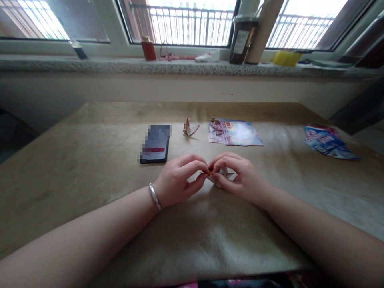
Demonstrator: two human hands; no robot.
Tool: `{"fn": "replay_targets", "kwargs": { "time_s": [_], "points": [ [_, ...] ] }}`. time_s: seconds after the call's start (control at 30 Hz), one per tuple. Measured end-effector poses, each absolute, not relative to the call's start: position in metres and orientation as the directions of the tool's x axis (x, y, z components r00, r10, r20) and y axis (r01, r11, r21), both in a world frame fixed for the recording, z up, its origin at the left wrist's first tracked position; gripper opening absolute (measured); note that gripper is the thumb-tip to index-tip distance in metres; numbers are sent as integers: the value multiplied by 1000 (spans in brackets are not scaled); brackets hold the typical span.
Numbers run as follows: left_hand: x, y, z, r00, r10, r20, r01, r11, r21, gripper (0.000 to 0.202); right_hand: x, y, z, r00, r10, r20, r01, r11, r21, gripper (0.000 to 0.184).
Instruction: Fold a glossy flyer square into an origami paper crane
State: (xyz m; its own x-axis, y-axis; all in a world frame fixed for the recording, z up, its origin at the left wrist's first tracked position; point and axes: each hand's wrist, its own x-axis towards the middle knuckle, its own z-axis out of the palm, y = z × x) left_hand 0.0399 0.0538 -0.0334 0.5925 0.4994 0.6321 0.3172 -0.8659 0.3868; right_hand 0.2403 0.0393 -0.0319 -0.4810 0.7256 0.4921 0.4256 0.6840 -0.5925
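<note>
My left hand (pixel 177 180) and my right hand (pixel 237 176) meet at the middle of the tan table (pixel 90 168). Both pinch a small folded piece of printed paper (pixel 220 174) between thumb and fingertips; most of it is hidden by my fingers. A silver bangle (pixel 155 197) sits on my left wrist. Beyond my hands stands a small folded paper figure (pixel 189 129), upright on the table and apart from both hands.
A dark phone (pixel 155 149) lies flat to the left of the figure. Printed paper sheets (pixel 235 133) lie behind my right hand, with more sheets (pixel 328 142) at the far right. The stone windowsill (pixel 120 66) holds a red cup (pixel 148 49), a dark bottle (pixel 241 38) and a yellow item (pixel 286 58).
</note>
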Motion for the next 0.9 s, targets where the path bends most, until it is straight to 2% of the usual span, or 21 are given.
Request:
{"fn": "replay_targets", "kwargs": {
  "time_s": [0.13, 0.37, 0.7, 0.9],
  "points": [
    [39, 54, -33, 591, 514, 622, 296, -855, 426, 9, 240, 39, -32, -477, 710, 518, 434, 703, -564, 4],
    [41, 54, -33, 583, 523, 622, 340, -852, 398, 8, 240, 38, -33, -500, 688, 525, 458, 725, -514, 1],
    [39, 57, -36, 471, 652, 594, 361, -757, 544, 10, 239, 38, -34, -476, 708, 522, 488, 706, -514, 5],
    [41, 56, -36, 562, 590, 580, 305, -799, 518, 5, 239, 39, -34, -463, 671, 579, 464, 740, -487, 6]
  ]
}}
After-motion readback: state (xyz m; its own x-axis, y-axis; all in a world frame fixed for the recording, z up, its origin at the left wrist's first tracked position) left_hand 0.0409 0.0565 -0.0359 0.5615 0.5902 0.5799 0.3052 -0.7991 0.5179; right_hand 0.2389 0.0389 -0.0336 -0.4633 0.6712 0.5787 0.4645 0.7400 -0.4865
